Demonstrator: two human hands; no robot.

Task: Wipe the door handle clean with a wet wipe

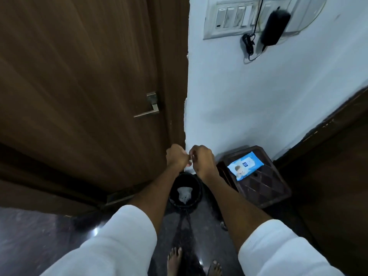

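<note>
A dark round bin (186, 191) stands on the floor directly below the hands, with a crumpled white wipe (184, 194) lying inside it. Just right of the bin a brown plastic stool (264, 188) sits against the white wall (258, 100); a blue pack of wet wipes (245, 165) lies flat on its top, toward the wall side. High on the wall a switch panel (235, 18) carries a black adapter (275, 28) with its cord looped beneath. Left hand (176, 157) and right hand (202, 159) meet at the door edge, fingers (192, 154) curled inward and pinching a small pale scrap (190, 161) between them, probably a wet wipe, though blur hides its shape. The door handle (148, 110), a brushed metal lever on a square plate, sits on the brown wooden door (79, 76), above and left of the hands and well apart from them. Nothing lies between hands and handle. Two bare feet (175, 259) show at the bottom edge.
</note>
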